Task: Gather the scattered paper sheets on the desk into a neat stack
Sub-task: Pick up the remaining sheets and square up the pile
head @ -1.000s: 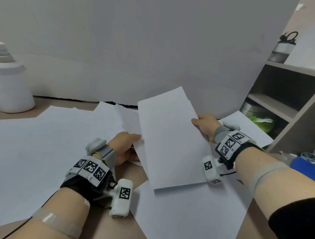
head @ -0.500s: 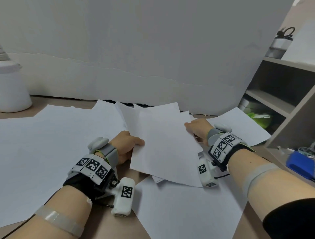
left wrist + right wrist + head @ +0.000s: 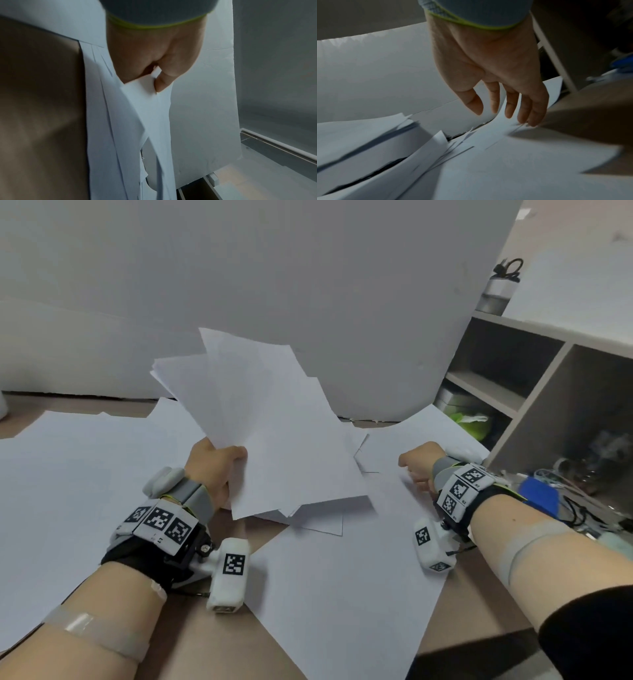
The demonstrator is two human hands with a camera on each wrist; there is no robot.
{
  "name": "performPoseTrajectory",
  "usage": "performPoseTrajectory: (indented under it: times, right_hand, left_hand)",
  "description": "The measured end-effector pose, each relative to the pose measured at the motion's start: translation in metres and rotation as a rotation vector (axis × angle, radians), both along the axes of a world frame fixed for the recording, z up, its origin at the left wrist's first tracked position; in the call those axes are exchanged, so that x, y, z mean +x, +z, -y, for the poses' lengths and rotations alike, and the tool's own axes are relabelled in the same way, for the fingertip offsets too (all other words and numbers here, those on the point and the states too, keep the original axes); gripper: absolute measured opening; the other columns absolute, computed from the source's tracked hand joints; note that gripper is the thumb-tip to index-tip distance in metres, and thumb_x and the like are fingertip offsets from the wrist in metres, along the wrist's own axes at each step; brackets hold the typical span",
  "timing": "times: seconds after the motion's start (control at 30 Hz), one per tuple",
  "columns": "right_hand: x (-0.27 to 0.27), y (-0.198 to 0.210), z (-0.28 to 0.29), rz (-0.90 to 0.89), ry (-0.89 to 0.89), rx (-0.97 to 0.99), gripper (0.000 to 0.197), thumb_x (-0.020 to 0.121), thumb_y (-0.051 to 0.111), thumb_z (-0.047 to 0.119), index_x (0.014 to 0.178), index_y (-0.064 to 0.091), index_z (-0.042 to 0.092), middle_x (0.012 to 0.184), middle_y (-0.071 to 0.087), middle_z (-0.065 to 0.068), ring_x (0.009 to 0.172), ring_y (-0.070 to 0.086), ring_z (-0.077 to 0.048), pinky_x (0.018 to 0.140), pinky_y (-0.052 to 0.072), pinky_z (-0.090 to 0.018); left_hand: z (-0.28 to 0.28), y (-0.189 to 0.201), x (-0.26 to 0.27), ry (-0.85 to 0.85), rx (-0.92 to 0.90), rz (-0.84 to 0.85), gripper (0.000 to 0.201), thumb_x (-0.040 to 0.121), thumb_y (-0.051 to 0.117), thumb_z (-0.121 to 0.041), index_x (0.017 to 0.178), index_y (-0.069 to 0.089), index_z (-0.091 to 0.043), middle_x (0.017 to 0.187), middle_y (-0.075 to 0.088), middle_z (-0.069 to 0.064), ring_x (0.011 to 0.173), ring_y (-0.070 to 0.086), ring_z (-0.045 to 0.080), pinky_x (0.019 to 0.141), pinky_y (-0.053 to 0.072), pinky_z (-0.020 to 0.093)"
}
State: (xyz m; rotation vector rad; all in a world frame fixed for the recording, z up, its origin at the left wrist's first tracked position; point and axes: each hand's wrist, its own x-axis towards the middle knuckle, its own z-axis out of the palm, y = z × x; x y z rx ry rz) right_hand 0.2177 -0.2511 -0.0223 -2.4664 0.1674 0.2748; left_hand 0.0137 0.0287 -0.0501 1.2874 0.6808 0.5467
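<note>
Backdrop: white board (image 3: 308, 285) stands along the desk's far edge, curving toward the right.
Desk: brown top (image 3: 205, 645), bare at the near edge between the forearms and in a strip along the far left edge.
Shelf unit: grey, open compartments (image 3: 534, 392), at the desk's right edge; a bottle (image 3: 498, 290) stands on top, something green (image 3: 469, 422) sits in the low compartment.
Loose sheets: large white sheets (image 3: 75, 481) cover the left part of the desk; another sheet (image 3: 342, 594) lies at an angle from the near edge toward the right; one more (image 3: 421, 436) reaches the far right corner by the shelf unit.
Held sheets: a fanned, uneven bundle (image 3: 270, 433) tilted up off the desk near its middle, corners not aligned, lower edge over the loose sheets.
Left hand: (image 3: 212, 470) grips the bundle at its lower left edge, thumb on top, fingers curled beneath; the left wrist view shows the thumb (image 3: 163, 79) pinching paper (image 3: 144, 108).
Right hand: (image 3: 419, 463) apart from the bundle, over the sheet at the right; in the right wrist view its fingers (image 3: 510, 105) hang loosely spread, tips at or just above the paper (image 3: 505, 169), holding nothing.
Clutter: blue item (image 3: 541, 498) and cables by the right edge, below the shelf unit.
</note>
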Motion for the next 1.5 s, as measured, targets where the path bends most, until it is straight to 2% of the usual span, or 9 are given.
performPoseTrajectory:
  times: [0.13,0.23,0.5,0.63,0.8,1.0,1.23,1.4,1.5]
  right_hand:
    - [-0.022,0.006,0.011,0.023,-0.015,-0.176,0.042,0.087,0.066,0.026,0.118,0.058,0.0,0.111,0.063,-0.019,0.101,0.062,-0.037,0.093,0.05,-0.04]
    - [-0.031,0.001,0.007,-0.011,0.084,-0.281,0.052,0.09,0.065,0.033,0.131,0.056,0.002,0.133,0.058,-0.014,0.123,0.056,-0.035,0.102,0.046,-0.039]
    - [-0.043,0.006,-0.001,-0.061,0.11,-0.422,0.076,0.075,0.078,0.051,0.133,0.054,0.007,0.134,0.058,-0.013,0.121,0.056,-0.036,0.106,0.045,-0.046]
    - [-0.041,-0.001,0.004,-0.159,0.083,-0.511,0.11,0.048,0.083,0.07,0.137,0.052,0.012,0.134,0.056,-0.008,0.121,0.051,-0.025,0.1,0.041,-0.034]
    - [-0.052,0.007,-0.003,-0.198,0.086,-0.561,0.11,0.06,0.081,0.069,0.147,0.04,0.015,0.152,0.037,-0.004,0.141,0.03,-0.02,0.102,0.03,-0.03]
    - [-0.047,0.002,-0.01,-0.187,0.09,-0.537,0.112,0.051,0.085,0.068,0.143,0.045,0.019,0.132,0.049,-0.002,0.111,0.039,-0.015,0.072,0.035,-0.028]
    - [-0.061,0.011,0.002,-0.125,0.075,-0.548,0.072,0.074,0.077,0.06,0.126,0.058,0.013,0.13,0.059,-0.006,0.123,0.054,-0.03,0.101,0.043,-0.035]
    - [-0.05,0.008,0.017,-0.249,0.076,-0.268,0.107,0.026,0.097,0.052,0.119,0.064,0.012,0.123,0.066,-0.01,0.111,0.064,-0.035,0.102,0.049,-0.047]
    - [-0.068,0.015,0.019,-0.223,0.066,-0.242,0.073,0.052,0.096,0.04,0.106,0.061,0.007,0.11,0.065,-0.009,0.105,0.062,-0.032,0.098,0.049,-0.041]
  left_hand:
    - [0.003,-0.003,0.001,0.081,-0.045,0.052,0.041,0.065,0.07,-0.007,0.106,0.068,-0.01,0.111,0.071,0.014,0.102,0.067,0.038,0.093,0.055,0.052]
    - [0.007,0.002,-0.002,0.096,-0.077,0.06,0.031,0.078,0.064,0.006,0.106,0.065,-0.007,0.109,0.069,0.012,0.101,0.066,0.036,0.085,0.054,0.041]
    - [0.004,0.003,-0.001,0.118,-0.088,0.04,0.03,0.078,0.065,0.007,0.104,0.062,-0.007,0.111,0.068,0.017,0.105,0.065,0.041,0.095,0.052,0.056]
    - [0.004,0.002,-0.001,0.122,-0.109,0.006,0.025,0.078,0.064,0.007,0.099,0.061,-0.005,0.117,0.068,0.021,0.108,0.065,0.042,0.097,0.051,0.057]
    - [0.007,0.005,-0.003,0.096,-0.103,0.02,0.024,0.085,0.06,0.009,0.104,0.059,-0.006,0.106,0.063,0.014,0.099,0.063,0.036,0.097,0.052,0.053]
    - [0.005,0.006,-0.003,0.082,-0.095,0.018,0.021,0.085,0.06,0.009,0.1,0.058,-0.006,0.096,0.061,0.012,0.09,0.058,0.029,0.094,0.05,0.052]
    - [0.005,0.005,-0.002,0.06,-0.105,0.049,0.02,0.085,0.059,0.009,0.096,0.059,-0.007,0.099,0.062,0.014,0.091,0.058,0.031,0.094,0.05,0.053]
    - [0.003,0.004,-0.002,0.048,-0.104,0.045,0.024,0.084,0.058,0.01,0.078,0.057,-0.013,0.095,0.061,0.013,0.09,0.057,0.029,0.089,0.051,0.049]
    - [0.004,0.005,-0.002,0.047,-0.113,0.036,0.02,0.086,0.059,0.009,0.096,0.058,-0.009,0.092,0.062,0.011,0.092,0.059,0.031,0.093,0.051,0.049]
